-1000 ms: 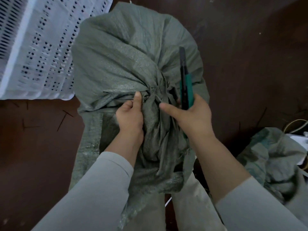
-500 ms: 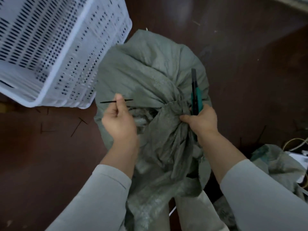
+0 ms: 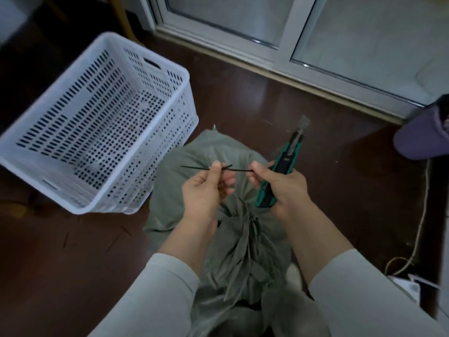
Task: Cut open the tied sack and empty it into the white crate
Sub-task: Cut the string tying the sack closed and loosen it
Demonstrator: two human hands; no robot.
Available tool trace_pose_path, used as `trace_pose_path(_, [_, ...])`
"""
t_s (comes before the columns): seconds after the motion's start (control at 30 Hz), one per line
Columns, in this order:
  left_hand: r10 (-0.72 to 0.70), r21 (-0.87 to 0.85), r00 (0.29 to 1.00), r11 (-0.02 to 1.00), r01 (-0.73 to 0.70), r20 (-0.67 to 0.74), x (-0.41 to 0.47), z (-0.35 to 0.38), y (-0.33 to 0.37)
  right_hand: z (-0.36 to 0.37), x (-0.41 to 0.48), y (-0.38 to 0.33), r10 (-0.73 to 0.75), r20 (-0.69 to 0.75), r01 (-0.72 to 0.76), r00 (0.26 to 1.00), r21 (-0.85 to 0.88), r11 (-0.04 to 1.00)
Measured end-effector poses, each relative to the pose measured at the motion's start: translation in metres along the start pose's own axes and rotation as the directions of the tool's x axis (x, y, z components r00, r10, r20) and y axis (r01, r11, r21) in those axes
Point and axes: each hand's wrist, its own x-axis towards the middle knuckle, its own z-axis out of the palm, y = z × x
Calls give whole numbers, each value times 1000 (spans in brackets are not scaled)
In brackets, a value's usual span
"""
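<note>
Singles all round, and a pair of hands
One white crate [image 3: 170, 147], one sack [image 3: 213, 152], one cable tie [image 3: 239, 170], one utility knife [image 3: 279, 173], one floor cord [image 3: 424, 215]; two hands: left hand [image 3: 204, 190], right hand [image 3: 284, 186].

the sack [image 3: 213, 156] is a matt grey-green woven cloth, rough and creased, and the white crate [image 3: 102, 122] is smooth perforated plastic. the utility knife [image 3: 279, 171] has a green and black plastic body with a dull metal blade, the cable tie [image 3: 238, 169] is thin black plastic, and the floor [image 3: 267, 105] is dark glossy wood.
</note>
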Motion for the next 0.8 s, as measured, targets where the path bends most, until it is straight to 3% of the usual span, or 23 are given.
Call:
trace_pose_path(0.1, [-81,12,997,997,81,7,2,27,5,-13,15,-20,-33,-74,26,997,-91,996])
trace_pose_path(0.27, [-234,121,972,965,233,-4,17,109,-13,-63,77,-75,45,-215,7,976,236,972])
trace_pose_path(0.43, [-275,238,961,934,266,6,37,256,-54,-156,154,-157,41,-353,61,935,272,960])
trace_pose_path(0.6, [-365,378,923,877,297,123,41,422,-95,-261,224,-258,2,-543,171,839,267,948])
trace_pose_path(0.8, [-405,469,887,842,267,222,49,573,-123,-373,304,-362,-89,-753,334,652,180,925])
